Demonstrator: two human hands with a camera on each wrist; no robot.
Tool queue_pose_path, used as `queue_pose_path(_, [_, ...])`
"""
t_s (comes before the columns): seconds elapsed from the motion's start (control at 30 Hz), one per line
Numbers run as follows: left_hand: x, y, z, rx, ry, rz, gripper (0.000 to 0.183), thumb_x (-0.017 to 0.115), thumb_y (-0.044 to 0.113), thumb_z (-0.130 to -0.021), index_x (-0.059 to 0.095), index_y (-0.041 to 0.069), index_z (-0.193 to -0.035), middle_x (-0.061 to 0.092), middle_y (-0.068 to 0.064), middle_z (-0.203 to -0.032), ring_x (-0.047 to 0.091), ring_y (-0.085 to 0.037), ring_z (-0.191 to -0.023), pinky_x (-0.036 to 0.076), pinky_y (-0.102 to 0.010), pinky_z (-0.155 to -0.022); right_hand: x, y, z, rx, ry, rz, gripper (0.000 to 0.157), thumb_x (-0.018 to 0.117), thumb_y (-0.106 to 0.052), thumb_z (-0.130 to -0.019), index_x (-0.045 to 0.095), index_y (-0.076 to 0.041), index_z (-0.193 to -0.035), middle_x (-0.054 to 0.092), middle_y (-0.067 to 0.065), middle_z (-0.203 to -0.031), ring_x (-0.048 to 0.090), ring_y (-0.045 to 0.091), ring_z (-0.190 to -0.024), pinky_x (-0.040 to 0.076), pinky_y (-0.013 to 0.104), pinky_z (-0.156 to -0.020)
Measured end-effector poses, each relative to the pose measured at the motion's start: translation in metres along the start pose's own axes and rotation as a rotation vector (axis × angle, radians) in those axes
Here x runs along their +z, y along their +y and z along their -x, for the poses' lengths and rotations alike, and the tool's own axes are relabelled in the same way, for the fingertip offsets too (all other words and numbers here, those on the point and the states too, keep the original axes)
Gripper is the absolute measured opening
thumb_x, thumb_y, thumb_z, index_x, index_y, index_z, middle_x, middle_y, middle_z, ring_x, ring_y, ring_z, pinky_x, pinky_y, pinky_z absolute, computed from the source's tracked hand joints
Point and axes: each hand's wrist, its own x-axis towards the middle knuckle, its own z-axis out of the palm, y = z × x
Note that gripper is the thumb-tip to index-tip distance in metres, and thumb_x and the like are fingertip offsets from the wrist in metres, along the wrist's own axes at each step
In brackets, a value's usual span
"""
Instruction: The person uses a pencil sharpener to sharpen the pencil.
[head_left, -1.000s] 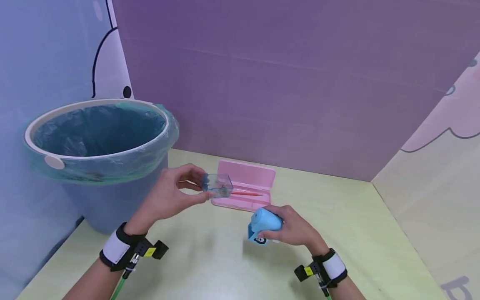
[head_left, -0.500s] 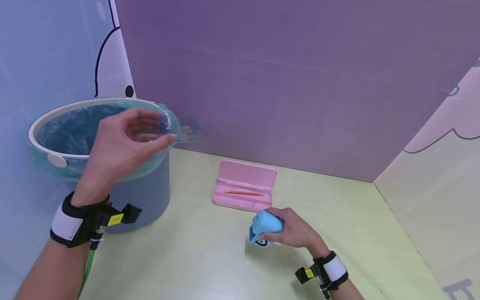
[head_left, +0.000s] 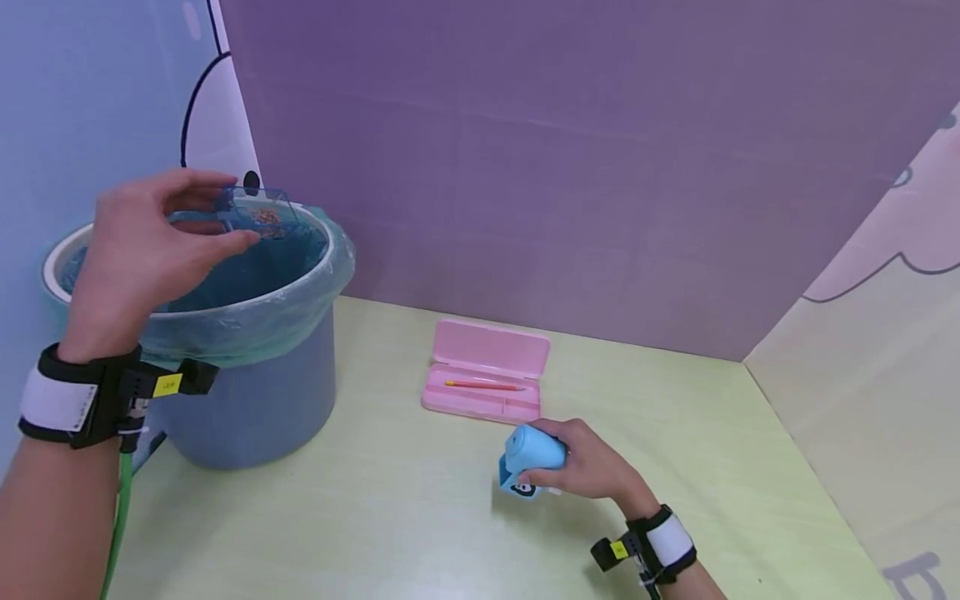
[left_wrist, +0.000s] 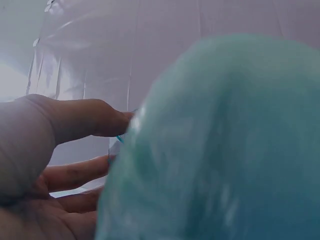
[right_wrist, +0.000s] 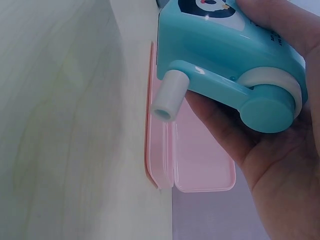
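Observation:
My left hand (head_left: 146,246) pinches a clear plastic shavings drawer (head_left: 264,218) between thumb and fingers, with brownish pencil shavings inside. It hovers over the mouth of the lined trash can (head_left: 258,408), whose blue-green bag (left_wrist: 215,150) hides most of the drawer in the left wrist view. Low over the table, my right hand (head_left: 588,462) grips a light-blue crank pencil sharpener (head_left: 534,450). A panda picture marks its side, and its crank handle (right_wrist: 215,82) with a white knob shows in the right wrist view.
Just behind the right hand lies an open pink pencil case (head_left: 491,348) holding a red pencil (head_left: 486,386). A purple wall (head_left: 525,167) rises behind the pale yellow-green table (head_left: 390,508), with printed panels at either side.
The left hand has carried the clear drawer from above the pencil case, up and left, to over the trash can. The right hand and the sharpener have stayed nearly still.

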Motion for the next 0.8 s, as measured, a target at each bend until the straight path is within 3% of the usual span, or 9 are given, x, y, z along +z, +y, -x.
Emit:
queue_pose_path(0.1, [-0.004,-0.005,-0.004,-0.007,0.001,-0.018,0.064,0.066,0.03,-0.092,0.044,0.015,-0.151,0.049,-0.021,-0.143,0.055,-0.045,-0.115,0.045,-0.061,-0.088,0.001,0.0,0.001,-0.008,0.005,-0.002,0.059,0.078,-0.05,-0.077,0.064,-0.017,-0.124,0.068,-0.011,-0.103,0.064,0.012,-0.088,0.055,0.028,-0.072])
queue_pose_path(0.27, [-0.006,-0.013,-0.006,0.021,0.009,-0.07,0.059,0.065,0.014,-0.092,0.047,0.009,-0.148,0.046,-0.025,-0.143,0.054,-0.049,-0.108,0.045,-0.063,-0.085,0.002,0.0,0.003,0.002,0.001,-0.001,0.06,0.078,-0.05,-0.077,0.064,-0.017,-0.125,0.067,-0.012,-0.103,0.063,0.011,-0.088,0.054,0.028,-0.072])
queue_pose_path(0.47, [-0.007,-0.018,-0.007,0.143,-0.016,-0.144,0.052,0.063,-0.004,-0.086,0.056,0.002,-0.137,0.047,-0.025,-0.135,0.05,-0.049,-0.102,0.047,-0.065,-0.08,0.004,0.0,0.004,0.009,0.0,0.003,0.06,0.078,-0.05,-0.076,0.064,-0.018,-0.125,0.068,-0.012,-0.103,0.064,0.01,-0.089,0.054,0.028,-0.074])
queue_pose_path(0.57, [-0.007,-0.018,-0.007,0.23,-0.038,-0.18,0.05,0.057,-0.011,-0.081,0.059,-0.001,-0.13,0.049,-0.022,-0.134,0.047,-0.045,-0.105,0.05,-0.052,-0.063,0.004,-0.001,0.005,0.012,0.003,0.002,0.062,0.078,-0.051,-0.076,0.063,-0.017,-0.125,0.068,-0.011,-0.103,0.064,0.011,-0.089,0.054,0.028,-0.073])
queue_pose_path(0.7, [-0.007,-0.018,-0.005,0.333,-0.064,-0.263,0.052,0.051,-0.017,-0.075,0.062,-0.002,-0.123,0.05,-0.02,-0.133,0.045,-0.04,-0.107,0.037,-0.036,-0.047,0.005,-0.002,0.005,0.028,0.003,0.001,0.065,0.078,-0.053,-0.075,0.063,-0.015,-0.126,0.067,-0.01,-0.103,0.063,0.012,-0.089,0.054,0.028,-0.073])
queue_pose_path(0.8, [-0.005,-0.02,-0.003,0.407,-0.072,-0.33,0.051,0.049,-0.019,-0.072,0.065,-0.002,-0.117,0.052,-0.018,-0.13,0.047,-0.039,-0.104,0.038,-0.038,-0.05,0.006,-0.003,0.005,0.041,-0.003,-0.002,0.066,0.078,-0.053,-0.075,0.063,-0.015,-0.127,0.067,-0.01,-0.104,0.063,0.012,-0.09,0.054,0.028,-0.073])
